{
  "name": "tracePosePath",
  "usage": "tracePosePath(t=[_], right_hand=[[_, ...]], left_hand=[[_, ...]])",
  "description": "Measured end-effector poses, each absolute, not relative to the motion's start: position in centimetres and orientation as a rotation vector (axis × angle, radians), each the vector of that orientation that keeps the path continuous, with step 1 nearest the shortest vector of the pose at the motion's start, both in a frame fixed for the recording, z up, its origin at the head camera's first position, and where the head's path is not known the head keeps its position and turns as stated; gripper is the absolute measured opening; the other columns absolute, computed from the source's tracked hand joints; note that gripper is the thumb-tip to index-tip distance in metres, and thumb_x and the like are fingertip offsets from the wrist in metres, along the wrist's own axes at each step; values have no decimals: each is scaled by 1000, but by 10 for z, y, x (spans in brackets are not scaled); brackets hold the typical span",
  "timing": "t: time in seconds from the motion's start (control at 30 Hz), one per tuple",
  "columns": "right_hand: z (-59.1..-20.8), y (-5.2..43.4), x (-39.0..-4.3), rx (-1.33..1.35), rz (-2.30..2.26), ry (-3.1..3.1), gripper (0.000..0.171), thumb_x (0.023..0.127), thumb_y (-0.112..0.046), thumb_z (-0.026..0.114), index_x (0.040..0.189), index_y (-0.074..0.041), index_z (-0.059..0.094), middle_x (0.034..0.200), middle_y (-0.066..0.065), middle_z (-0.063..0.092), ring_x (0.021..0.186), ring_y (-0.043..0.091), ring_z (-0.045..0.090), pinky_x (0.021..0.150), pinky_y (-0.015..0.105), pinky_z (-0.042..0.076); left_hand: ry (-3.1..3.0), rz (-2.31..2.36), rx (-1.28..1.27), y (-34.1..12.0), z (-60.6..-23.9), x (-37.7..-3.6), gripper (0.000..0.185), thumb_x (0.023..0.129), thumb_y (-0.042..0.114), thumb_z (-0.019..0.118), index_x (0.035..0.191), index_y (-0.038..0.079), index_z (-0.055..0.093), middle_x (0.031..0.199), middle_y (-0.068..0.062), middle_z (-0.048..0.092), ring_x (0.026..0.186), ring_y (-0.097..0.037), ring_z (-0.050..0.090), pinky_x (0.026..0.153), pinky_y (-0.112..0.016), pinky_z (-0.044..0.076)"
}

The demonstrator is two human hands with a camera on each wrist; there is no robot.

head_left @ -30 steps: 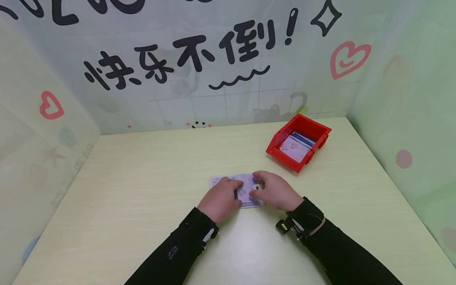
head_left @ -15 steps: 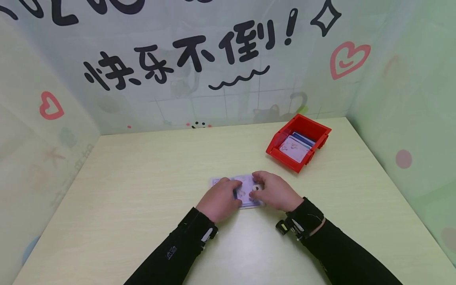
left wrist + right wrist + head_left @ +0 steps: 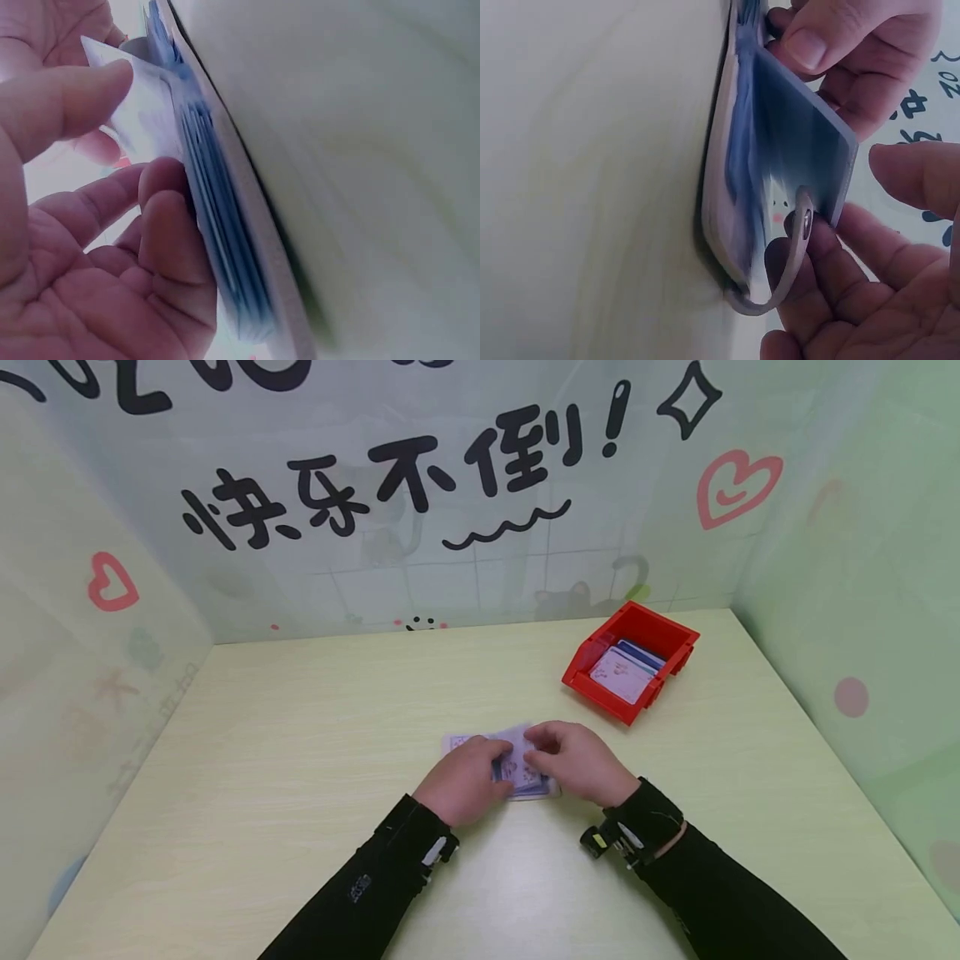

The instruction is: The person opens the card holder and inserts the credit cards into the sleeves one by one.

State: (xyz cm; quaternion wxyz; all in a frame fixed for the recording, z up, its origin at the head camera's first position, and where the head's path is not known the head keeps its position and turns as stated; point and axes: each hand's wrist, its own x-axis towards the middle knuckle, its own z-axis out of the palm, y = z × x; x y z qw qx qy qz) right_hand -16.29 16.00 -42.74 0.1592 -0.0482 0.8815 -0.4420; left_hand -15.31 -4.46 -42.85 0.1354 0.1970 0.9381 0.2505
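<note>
Both hands work a ringed stack of cards [image 3: 525, 770] lying mid-table: left hand [image 3: 459, 781] steadies it while right hand [image 3: 577, 762] pinches the top card [image 3: 802, 142], lifting it to flip.

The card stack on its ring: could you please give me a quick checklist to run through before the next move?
1. Card stack lying on the table: ok.
2. Left hand steadying the stack, fingers against its edge: ok.
3. Right hand has the top card lifted clear of the rest: ok.
4. Ring open: cannot tell.
5. Red bin within reach, cards already inside: ok.
</note>
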Motion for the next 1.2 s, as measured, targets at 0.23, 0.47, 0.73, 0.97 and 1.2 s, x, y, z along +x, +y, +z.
tracePosePath(t=[0.23,0.47,0.73,0.97,1.2], right_hand=[[-431,159,-164,-153,-1246,2523,35,102,-24,69,134,-9,72,127,7,73,107,23,65,91,31,60],[-427,159,-164,-106,-1218,2521,38,103,-25,68,139,-10,70,133,7,71,108,22,64,89,30,60],[-426,157,-158,-231,-1302,2533,51,102,-25,70,150,-12,59,139,6,67,119,24,64,101,41,59],[-428,153,-152,-500,-1295,2486,63,102,-29,69,159,-12,47,148,6,62,122,23,64,93,28,61],[-427,146,-146,-578,-1169,2480,76,99,-32,75,165,-19,39,148,4,61,123,24,64,86,25,61]], left_hand=[[2745,788,459,-61,-424,-153,56,100,30,71,149,6,58,145,-13,61,115,-23,61,108,-43,52],[2798,822,322,-76,-421,-149,56,100,34,72,147,7,60,150,-13,58,123,-27,62,112,-46,51],[2789,849,281,-80,-426,-147,56,100,33,73,148,6,60,152,-13,56,120,-25,63,112,-46,52],[2785,873,263,-81,-427,-148,54,101,33,72,147,6,61,153,-13,56,125,-29,62,115,-48,50],[2782,866,253,-83,-428,-147,53,101,33,71,147,8,61,153,-13,55,126,-29,61,116,-48,48]])
